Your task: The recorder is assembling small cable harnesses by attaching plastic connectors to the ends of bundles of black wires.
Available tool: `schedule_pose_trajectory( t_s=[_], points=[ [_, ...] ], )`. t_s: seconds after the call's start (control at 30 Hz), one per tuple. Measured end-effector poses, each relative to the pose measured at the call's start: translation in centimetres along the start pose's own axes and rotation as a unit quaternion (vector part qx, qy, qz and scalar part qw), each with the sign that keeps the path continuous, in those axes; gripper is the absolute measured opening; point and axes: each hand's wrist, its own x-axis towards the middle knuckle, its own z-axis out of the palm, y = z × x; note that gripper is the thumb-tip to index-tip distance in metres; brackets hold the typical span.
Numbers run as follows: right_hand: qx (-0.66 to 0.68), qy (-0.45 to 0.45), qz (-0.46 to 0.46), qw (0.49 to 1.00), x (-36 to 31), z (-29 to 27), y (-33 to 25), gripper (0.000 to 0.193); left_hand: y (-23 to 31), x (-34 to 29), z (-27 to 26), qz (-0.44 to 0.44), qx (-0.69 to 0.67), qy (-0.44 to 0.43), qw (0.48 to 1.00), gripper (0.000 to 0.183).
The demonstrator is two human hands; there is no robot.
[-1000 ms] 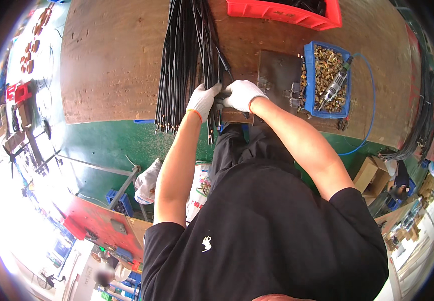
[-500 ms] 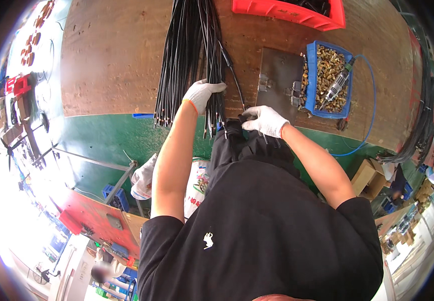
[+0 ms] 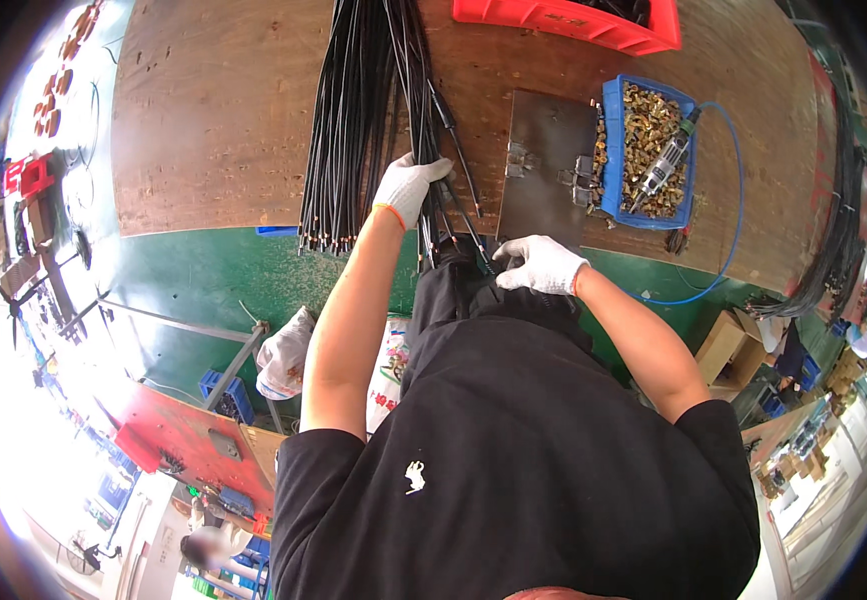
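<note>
My left hand (image 3: 409,188), in a white knit glove, is closed around several black cables (image 3: 415,105) at the table's front edge. Their cut ends, some coppery, hang below it toward my lap. Left of that hand, a larger bunch of black cables (image 3: 338,150) lies on the table with its ends over the edge. Over my lap, my gloved right hand (image 3: 541,266) pinches near the end of one black cable (image 3: 473,240) slanting out from the held group. Its fingertips partly hide that end. A separate cable with a thicker section (image 3: 443,108) lies just right of the bundle.
On the wooden table (image 3: 213,120), a dark metal plate (image 3: 548,135) with hinge-like pieces lies right of the cables. Beside it, a blue bin (image 3: 608,190) holds brass fittings and a hand-held tool (image 3: 665,165) with a blue hose (image 3: 740,190). A red crate (image 3: 553,18) stands farther back.
My right hand has drawn back toward my body. The cable with the thicker section, whose end was by that hand, now lies apart from it. My left hand keeps its hold.
</note>
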Motion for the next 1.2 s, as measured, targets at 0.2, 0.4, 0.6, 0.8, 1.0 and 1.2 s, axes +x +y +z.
schedule_pose_trajectory(
  t_s=[0.2, 0.4, 0.6, 0.8, 1.0, 1.2],
  points=[
    [0.213, -0.012, -0.038, 0.976, 0.9, 1.1, 2.0, 0.044, -0.2, 0.0, 0.4, 0.017, -0.005, 0.006, 1.0, 0.022],
    [0.32, 0.053, 0.032, 0.945, 3.9, 2.0, 1.3, 0.04, 0.9, -1.1, 1.6, 0.005, -0.026, -0.006, 1.0, 0.025],
    [0.335, 0.114, 0.016, 0.935, 8.9, -1.1, -5.8, 0.045, 0.6, -1.7, 0.0, 0.003, -0.049, 0.047, 0.998, 0.026],
    [0.284, 0.228, -0.031, 0.931, 17.8, -5.7, -6.2, 0.041, 1.6, -2.1, -1.9, -0.003, -0.061, 0.024, 0.998, 0.022],
    [0.509, 0.299, -0.029, 0.807, 18.9, -7.3, -9.0, 0.022, 2.9, -3.7, -1.7, -0.035, -0.085, -0.028, 0.995, 0.025],
    [0.554, 0.419, -0.05, 0.718, 18.2, -5.9, -9.2, 0.024, 2.3, -3.0, -0.1, 0.023, -0.056, -0.082, 0.995, 0.027]
  ],
)
